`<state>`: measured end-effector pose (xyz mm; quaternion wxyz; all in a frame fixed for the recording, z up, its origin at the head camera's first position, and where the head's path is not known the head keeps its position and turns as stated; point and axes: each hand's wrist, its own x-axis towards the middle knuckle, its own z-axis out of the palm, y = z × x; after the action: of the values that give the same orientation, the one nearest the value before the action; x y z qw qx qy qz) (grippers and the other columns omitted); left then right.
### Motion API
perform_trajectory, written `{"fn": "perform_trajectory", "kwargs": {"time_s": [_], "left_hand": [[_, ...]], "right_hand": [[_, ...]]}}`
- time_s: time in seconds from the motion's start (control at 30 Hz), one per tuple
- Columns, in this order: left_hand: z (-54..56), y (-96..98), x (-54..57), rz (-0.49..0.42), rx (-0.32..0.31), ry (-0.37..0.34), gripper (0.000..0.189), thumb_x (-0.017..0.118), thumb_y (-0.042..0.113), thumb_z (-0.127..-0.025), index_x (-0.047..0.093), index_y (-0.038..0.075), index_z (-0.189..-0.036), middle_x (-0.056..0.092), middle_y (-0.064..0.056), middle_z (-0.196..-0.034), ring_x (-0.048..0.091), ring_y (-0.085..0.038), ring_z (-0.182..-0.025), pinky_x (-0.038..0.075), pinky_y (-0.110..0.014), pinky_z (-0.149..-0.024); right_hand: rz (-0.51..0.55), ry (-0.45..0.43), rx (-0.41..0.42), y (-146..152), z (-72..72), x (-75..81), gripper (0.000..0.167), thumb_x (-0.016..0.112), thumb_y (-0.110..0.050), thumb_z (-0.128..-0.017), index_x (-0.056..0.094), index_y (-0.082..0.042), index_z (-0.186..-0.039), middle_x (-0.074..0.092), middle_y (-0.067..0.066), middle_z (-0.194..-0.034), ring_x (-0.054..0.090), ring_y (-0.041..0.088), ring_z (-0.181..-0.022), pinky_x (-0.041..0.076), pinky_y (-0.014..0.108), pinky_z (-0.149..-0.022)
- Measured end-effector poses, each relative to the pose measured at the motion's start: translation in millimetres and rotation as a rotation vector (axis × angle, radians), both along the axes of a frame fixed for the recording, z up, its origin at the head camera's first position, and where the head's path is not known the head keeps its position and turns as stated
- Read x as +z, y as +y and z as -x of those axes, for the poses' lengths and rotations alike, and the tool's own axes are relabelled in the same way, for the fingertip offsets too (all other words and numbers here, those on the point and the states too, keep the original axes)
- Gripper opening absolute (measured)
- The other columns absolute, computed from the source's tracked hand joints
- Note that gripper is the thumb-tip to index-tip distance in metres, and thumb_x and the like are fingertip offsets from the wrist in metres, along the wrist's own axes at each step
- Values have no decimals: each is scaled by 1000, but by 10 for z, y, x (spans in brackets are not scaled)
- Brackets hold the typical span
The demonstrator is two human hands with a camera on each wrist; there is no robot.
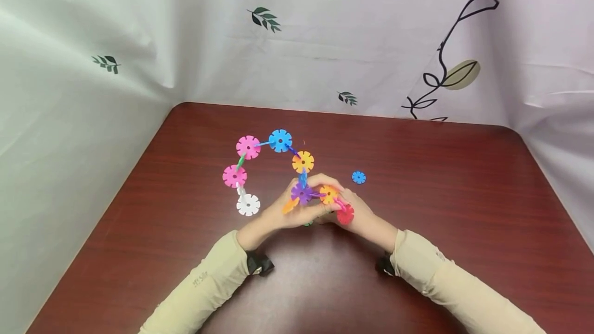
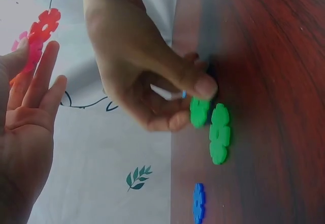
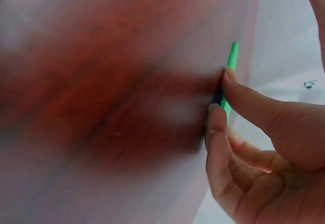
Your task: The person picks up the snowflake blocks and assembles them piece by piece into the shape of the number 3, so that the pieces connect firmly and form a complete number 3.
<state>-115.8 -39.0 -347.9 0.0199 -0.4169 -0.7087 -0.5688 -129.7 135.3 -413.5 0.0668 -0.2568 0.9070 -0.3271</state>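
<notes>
My left hand point(image 1: 303, 215) holds up a curved chain of notched plastic snowflake discs, its thumb pressed on a pink disc point(image 2: 33, 51) beside a red disc point(image 1: 345, 214). From there the chain runs through a purple disc point(image 1: 302, 194) and a yellow disc point(image 1: 303, 162) round to a white disc point(image 1: 248, 204) at its far end. Low at the table, my right hand point(image 3: 274, 148) pinches a green disc point(image 2: 199, 113) between thumb and fingers. Another green disc point(image 2: 219, 133) lies beside it. The left hand hides most of this in the head view.
A loose blue disc point(image 1: 359, 177) lies on the dark red table point(image 1: 441, 184), beyond the right hand. White cloth with leaf prints point(image 1: 315, 55) hangs behind the table and along its sides.
</notes>
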Motion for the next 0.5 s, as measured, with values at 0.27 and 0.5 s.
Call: {"fn": "perform_trajectory", "kwargs": {"time_s": [0.27, 0.5], "left_hand": [[38, -11, 12, -23, -116, -42, 25, 70, -9, -76, 60, -5, -98, 66, -16, -94, 65, -20, -92, 53, -30, -82], [78, -43, 10, -33, -200, -19, 32, 67, -18, -72, 58, -4, -100, 64, -17, -98, 62, -22, -97, 52, -32, -84]], "right_hand": [[12, 161, -5, 37, -225, 274, 35, 85, -20, -65, 69, -6, -93, 69, 2, -82, 67, 17, -77, 55, 27, -67], [22, 128, -72, 167, -260, 283, 33, 82, -12, -69, 63, -3, -95, 63, 0, -77, 61, 11, -69, 55, 26, -64]]}}
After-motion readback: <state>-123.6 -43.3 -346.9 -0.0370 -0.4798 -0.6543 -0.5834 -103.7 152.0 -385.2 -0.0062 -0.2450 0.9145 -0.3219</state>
